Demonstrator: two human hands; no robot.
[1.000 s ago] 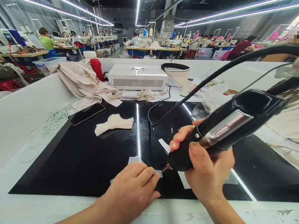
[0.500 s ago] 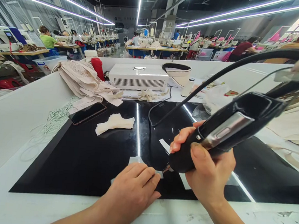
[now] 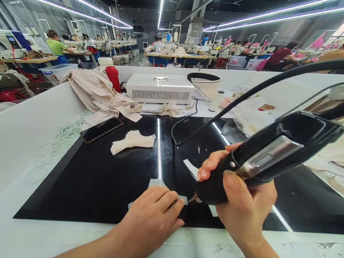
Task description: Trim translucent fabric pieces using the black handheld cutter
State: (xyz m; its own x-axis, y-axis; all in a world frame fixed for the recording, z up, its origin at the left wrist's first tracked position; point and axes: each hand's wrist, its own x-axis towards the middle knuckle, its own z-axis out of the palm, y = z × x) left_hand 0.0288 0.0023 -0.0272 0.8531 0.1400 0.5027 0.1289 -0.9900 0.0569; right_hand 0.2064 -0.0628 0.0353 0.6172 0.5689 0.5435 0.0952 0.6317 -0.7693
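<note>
Tool [image 3: 268,156] tilts over the mat [image 3: 92,194], gripped by the right hand [image 3: 244,203], likely for control; left hand [image 3: 151,220] covers a pale piece [image 3: 156,182] on the mat, probably steadying it, grip unclear.

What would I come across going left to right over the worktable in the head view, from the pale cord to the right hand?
Tangled pale cord → dark phone → cream fabric piece → left hand → right hand, holding a black handheld tool.

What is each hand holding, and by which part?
Right hand: black tool, gripped around its lower end. Left hand lies over the pale piece; any grip is hidden.
</note>
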